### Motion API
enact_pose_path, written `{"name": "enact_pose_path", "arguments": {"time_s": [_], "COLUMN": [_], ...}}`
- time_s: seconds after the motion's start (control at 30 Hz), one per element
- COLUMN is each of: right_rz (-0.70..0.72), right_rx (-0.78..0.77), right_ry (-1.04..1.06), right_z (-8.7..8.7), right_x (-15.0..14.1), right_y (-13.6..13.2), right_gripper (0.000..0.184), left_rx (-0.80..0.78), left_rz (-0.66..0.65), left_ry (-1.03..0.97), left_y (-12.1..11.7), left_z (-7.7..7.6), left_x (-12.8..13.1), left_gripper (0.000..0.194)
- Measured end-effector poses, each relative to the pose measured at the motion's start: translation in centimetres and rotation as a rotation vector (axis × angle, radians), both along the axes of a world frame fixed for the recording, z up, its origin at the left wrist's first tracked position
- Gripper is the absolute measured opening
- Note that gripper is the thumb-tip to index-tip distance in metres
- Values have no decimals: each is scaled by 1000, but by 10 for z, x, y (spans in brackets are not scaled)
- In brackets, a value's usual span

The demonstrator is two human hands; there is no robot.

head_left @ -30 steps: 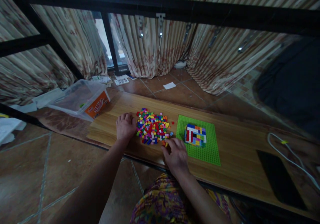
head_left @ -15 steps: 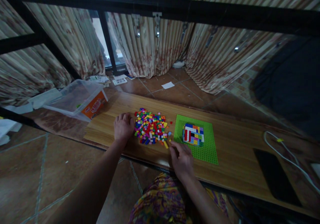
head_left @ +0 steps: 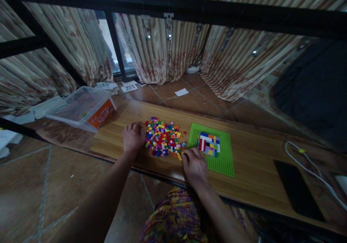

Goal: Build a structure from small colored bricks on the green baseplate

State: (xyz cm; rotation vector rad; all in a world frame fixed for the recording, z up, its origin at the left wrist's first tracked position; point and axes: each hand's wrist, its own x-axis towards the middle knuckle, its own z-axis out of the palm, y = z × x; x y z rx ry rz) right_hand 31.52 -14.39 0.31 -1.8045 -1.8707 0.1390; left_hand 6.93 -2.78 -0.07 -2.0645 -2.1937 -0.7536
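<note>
My left hand (head_left: 133,137) rests on the wooden board at the left edge of a heap of small coloured toy bricks (head_left: 163,137). Its fingers are loosely bent and slightly apart, with no brick showing in them. My right hand (head_left: 195,164) is at the lower right of the heap, thumb and fingers pinched by a small yellow brick (head_left: 182,152). A longer yellow brick (head_left: 179,156) lies just left of the fingertips. Behind that hand is a green baseplate (head_left: 226,163), partly covered by it. A low block of joined bricks (head_left: 210,144) in several colours sits on the plate.
An open clear plastic box (head_left: 81,105) with an orange label stands at the board's left end. At the right lie a black flat slab (head_left: 298,189) and a white cable (head_left: 306,156). A dark metal rail (head_left: 173,3) crosses above, before striped curtains (head_left: 173,51).
My right hand has shifted slightly left and its fingers are more curled, with the small yellow brick at the fingertips. My left hand stays in place. The view has moved a little.
</note>
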Motion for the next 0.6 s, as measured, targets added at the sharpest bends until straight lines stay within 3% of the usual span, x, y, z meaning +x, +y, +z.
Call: {"name": "enact_pose_path", "arguments": {"time_s": [0.27, 0.43, 0.6], "right_rz": [32, 50, 18], "right_rx": [21, -71, -113], "right_ry": [3, -148, -137], "right_z": [7, 11, 19], "right_x": [-5, -10, -12], "right_y": [23, 40, 41], "right_gripper": [30, 38, 37], "left_rx": [19, 30, 18], "left_rz": [-6, -16, -34], "left_ry": [-2, -6, 5], "left_y": [1, 1, 3], "left_z": [-1, 0, 2], "left_x": [-1, -2, -2], "left_gripper": [29, 30, 31]}}
